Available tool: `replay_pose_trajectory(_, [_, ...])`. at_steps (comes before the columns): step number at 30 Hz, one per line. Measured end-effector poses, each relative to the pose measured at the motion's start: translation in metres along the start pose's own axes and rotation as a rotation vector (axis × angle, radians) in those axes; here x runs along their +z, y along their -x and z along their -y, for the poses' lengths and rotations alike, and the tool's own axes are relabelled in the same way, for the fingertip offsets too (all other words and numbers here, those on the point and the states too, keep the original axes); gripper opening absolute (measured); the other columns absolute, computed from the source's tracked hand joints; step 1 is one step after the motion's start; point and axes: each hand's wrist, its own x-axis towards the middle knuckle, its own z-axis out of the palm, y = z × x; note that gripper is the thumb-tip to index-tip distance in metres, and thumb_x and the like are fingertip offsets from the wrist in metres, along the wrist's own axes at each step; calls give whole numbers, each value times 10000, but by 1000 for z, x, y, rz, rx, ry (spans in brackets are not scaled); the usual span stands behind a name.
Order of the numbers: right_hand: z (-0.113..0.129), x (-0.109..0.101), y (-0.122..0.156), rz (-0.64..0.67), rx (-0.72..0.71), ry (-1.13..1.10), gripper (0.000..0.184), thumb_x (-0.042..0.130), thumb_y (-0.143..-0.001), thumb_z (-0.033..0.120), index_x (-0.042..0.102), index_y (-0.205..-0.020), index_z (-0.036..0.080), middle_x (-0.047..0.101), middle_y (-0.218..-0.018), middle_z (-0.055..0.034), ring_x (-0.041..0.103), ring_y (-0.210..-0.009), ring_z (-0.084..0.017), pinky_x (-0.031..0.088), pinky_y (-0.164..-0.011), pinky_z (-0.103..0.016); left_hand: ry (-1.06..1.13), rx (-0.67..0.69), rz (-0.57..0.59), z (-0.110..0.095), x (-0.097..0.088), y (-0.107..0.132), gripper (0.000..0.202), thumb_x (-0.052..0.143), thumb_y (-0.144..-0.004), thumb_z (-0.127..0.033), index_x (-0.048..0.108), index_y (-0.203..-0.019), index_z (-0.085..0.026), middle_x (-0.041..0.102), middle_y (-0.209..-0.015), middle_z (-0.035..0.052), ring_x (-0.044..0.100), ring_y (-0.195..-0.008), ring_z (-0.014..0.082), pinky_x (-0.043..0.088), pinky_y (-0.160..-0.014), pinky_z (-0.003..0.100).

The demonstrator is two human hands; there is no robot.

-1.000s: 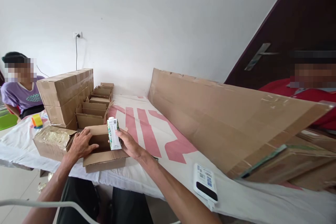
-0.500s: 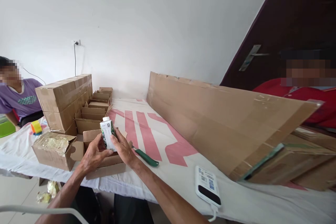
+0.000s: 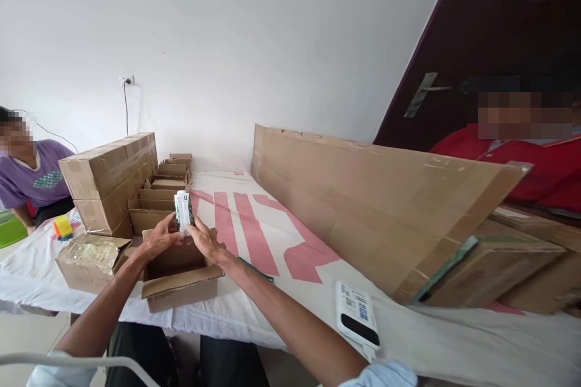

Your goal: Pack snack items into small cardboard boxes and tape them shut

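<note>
White-and-green rectangular drink carton (image 3: 183, 213) held near-upright above the open brown cardboard box (image 3: 184, 295); left hand (image 3: 161, 237) fingers curled round its left side, right hand (image 3: 206, 242) fingers narrow on its lower right. Surface: white cloth with pink stripes (image 3: 308, 305), white rectangular device with black band (image 3: 357, 314) right. Room: pale wall (image 3: 281, 42), dark door (image 3: 499, 24), purple-shirted person (image 3: 43, 175) left, red-shirted person (image 3: 540, 169) right.

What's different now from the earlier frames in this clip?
The left hand came off the open box and took hold of the carton, which the right hand still holds. The carton moved left and higher. The stacked boxes and white device stayed put.
</note>
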Motion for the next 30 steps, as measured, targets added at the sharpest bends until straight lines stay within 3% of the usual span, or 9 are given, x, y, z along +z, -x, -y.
replay_pose_trajectory(4, [-6, 2, -8, 18, 97, -51, 742, 509, -931, 322, 441, -1670, 338, 718, -1389, -63, 710, -932, -223, 640, -823, -396, 19, -27, 1, 14, -6, -10, 838, 940, -699, -348, 642, -1465, -186, 763, -1116, 93, 689, -881, 205, 565, -763, 316])
replay_pose_trajectory(11, [-20, 3, -5, -6, 120, -79, 765, 518, -883, 285, 475, -1646, 313, 718, -1361, -80, 695, -966, -237, 625, -774, -364, 41, -56, -19, 32, -4, -10, 894, 875, -718, -255, 587, -1564, -239, 784, -1164, 88, 706, -940, 226, 559, -791, 323])
replay_pose_trajectory(17, [-24, 2, -4, -11, 103, -81, 775, 511, -883, 293, 461, -1656, 317, 739, -1310, -74, 688, -904, -224, 615, -748, -354, 60, -37, -29, 33, 1, -9, 922, 865, -707, -253, 584, -1584, -293, 802, -1184, 77, 715, -985, 248, 545, -771, 308])
replay_pose_trajectory(23, [-25, 2, -3, 20, 84, -110, 759, 518, -897, 302, 460, -1653, 332, 734, -1353, -65, 701, -1001, -242, 623, -789, -360, 63, -39, -54, 32, 2, -6, 929, 879, -704, -276, 584, -1583, -214, 805, -1134, 90, 696, -908, 216, 535, -748, 292])
replay_pose_trajectory(30, [-28, 2, -7, 10, 133, -82, 774, 531, -885, 305, 448, -1654, 328, 741, -1345, -71, 706, -976, -239, 617, -819, -379, 76, -70, -114, 42, -1, -6, 906, 896, -729, -319, 591, -1581, -275, 804, -1113, 61, 732, -930, 218, 558, -745, 281])
